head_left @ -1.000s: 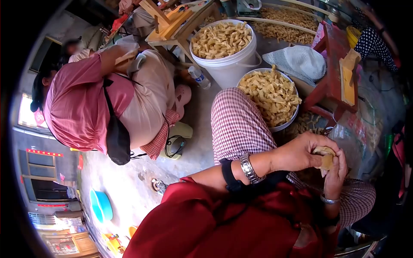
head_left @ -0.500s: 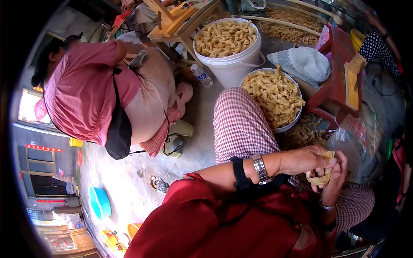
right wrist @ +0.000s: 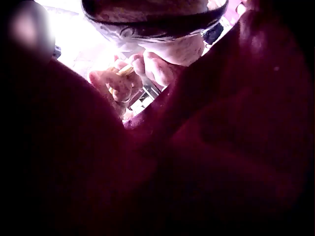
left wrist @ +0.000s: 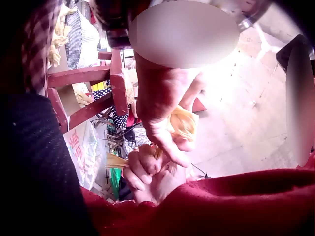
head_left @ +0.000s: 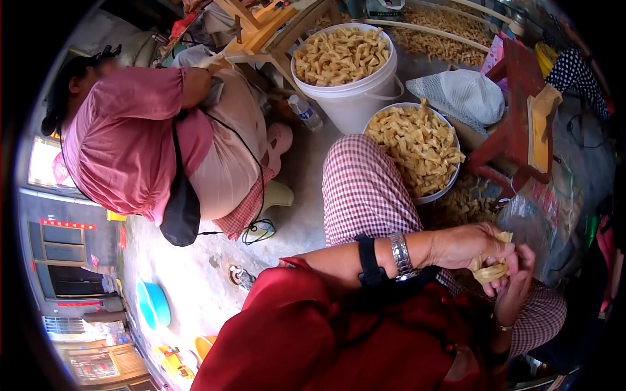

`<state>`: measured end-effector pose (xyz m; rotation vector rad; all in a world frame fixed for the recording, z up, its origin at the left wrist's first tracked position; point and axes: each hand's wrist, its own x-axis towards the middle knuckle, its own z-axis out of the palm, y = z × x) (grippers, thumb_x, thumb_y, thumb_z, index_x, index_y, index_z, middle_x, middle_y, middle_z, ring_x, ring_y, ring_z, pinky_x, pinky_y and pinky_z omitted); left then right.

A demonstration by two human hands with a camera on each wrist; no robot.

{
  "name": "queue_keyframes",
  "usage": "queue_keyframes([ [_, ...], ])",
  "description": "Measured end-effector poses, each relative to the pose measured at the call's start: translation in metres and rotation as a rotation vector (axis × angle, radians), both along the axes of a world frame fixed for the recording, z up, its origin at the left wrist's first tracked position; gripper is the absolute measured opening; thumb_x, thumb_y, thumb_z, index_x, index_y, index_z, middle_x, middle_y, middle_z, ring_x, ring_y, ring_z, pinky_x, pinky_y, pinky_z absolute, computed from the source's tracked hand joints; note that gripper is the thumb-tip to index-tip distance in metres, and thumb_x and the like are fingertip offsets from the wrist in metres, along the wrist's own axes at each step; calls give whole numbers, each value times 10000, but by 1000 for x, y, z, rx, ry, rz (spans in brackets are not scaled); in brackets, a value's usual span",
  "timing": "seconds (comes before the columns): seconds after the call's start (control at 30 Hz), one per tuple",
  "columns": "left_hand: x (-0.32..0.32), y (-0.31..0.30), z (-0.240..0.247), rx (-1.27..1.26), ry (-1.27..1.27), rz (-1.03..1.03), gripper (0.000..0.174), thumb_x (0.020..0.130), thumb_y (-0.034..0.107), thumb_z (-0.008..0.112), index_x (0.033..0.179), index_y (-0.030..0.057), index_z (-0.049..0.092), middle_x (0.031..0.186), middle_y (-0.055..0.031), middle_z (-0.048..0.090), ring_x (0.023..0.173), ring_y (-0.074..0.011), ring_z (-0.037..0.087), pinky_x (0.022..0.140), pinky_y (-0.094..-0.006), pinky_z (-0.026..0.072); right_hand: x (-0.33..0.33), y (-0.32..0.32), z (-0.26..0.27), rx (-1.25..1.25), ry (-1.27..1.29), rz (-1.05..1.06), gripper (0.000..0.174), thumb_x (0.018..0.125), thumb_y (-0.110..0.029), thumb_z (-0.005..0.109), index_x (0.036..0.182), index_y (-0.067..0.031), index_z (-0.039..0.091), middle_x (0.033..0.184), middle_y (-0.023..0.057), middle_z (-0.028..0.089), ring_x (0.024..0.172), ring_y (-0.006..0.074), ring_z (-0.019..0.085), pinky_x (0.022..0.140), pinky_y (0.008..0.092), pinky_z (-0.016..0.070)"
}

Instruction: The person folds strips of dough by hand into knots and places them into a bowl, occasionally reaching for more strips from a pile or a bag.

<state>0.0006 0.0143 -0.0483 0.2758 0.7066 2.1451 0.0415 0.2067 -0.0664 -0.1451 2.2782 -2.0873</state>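
Observation:
A pale yellow, flat, bendable strip (head_left: pixel 490 271) is looped between my two hands, over my checked lap. My left hand (head_left: pixel 460 246), with a metal watch at its wrist, pinches the strip near its upper end between thumb and finger. From the right, my right hand (head_left: pixel 517 281) grips the looped part with curled fingers. The left wrist view shows a folded bit of the strip (left wrist: pixel 183 125) beside the fingers and a tail sticking out to the left. In the right wrist view, red cloth covers most of the picture.
A white bucket (head_left: pixel 349 107) and a lower tub (head_left: pixel 450 181), both heaped with similar yellow pieces, stand beyond my knee. A red wooden stool (head_left: pixel 515 117) is at the right. On the left, a person in pink (head_left: pixel 124 143) sits bent over. A water bottle (head_left: pixel 305 114) stands between us.
The strip was bunched between both hands; it now shows as an open loop with an end poking up by my left thumb. The hands have shifted slightly down.

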Motion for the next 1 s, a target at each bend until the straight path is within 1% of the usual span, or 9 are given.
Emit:
queue_keyframes([
  [0.1,-7,1,0,25,-29,12,395,957,293,467,976,-77,603,860,-143,613,729,-196,629,670,-386,574,-4,-6,3,-190,-72,74,719,900,-602,397,1254,24,378,966,51,526,607,36,407,509,148,292],
  [0.2,-6,0,-2,68,-79,125,383,954,283,472,978,-77,599,881,-144,608,744,-203,628,671,-396,573,1,-3,-8,-55,3,-87,707,862,-644,430,1189,-17,409,772,-2,440,549,34,353,480,165,245],
  [0.23,-10,-6,-1,126,-121,156,365,953,263,474,994,-81,590,878,-138,598,744,-205,623,676,-407,571,-1,14,-8,-23,-14,-12,669,874,-625,428,1151,-16,435,845,27,478,576,34,347,486,166,244],
  [0.33,-21,-23,1,134,-131,167,384,958,277,453,998,-81,584,850,-125,589,743,-198,614,712,-421,564,3,35,-7,-31,-19,-139,368,924,-347,498,1076,-11,496,870,19,543,637,40,384,524,174,297],
  [0.47,-29,-23,11,22,-67,252,366,956,245,449,1022,-93,576,913,-147,599,803,-208,608,714,-428,566,-6,22,4,443,213,-25,90,889,-82,522,909,-9,570,771,-22,504,646,51,406,545,213,330],
  [0.57,-34,-17,8,-104,3,303,464,965,336,429,1136,-85,520,964,-167,600,722,-158,609,673,-377,582,-14,18,10,476,141,-69,93,859,-61,587,910,15,598,750,34,569,697,111,510,648,251,425],
  [0.67,-35,-16,11,-514,93,280,583,944,486,414,1135,-53,527,644,-64,566,496,-102,551,532,-241,531,-19,14,8,494,291,-41,144,800,-37,662,910,26,595,780,100,601,658,173,555,615,264,442],
  [0.83,-39,-18,5,-510,10,235,359,941,330,507,1001,-16,578,673,-36,544,439,-44,412,413,-197,383,-26,13,5,536,309,49,173,816,-55,649,955,26,586,772,104,585,650,168,553,606,272,440],
  [1.0,-37,-17,10,-446,-17,291,189,909,160,532,948,-18,584,677,2,493,489,-38,379,420,-188,337,-23,-2,3,205,-127,107,314,877,-148,606,1128,25,530,905,79,597,651,93,555,476,222,502],
])
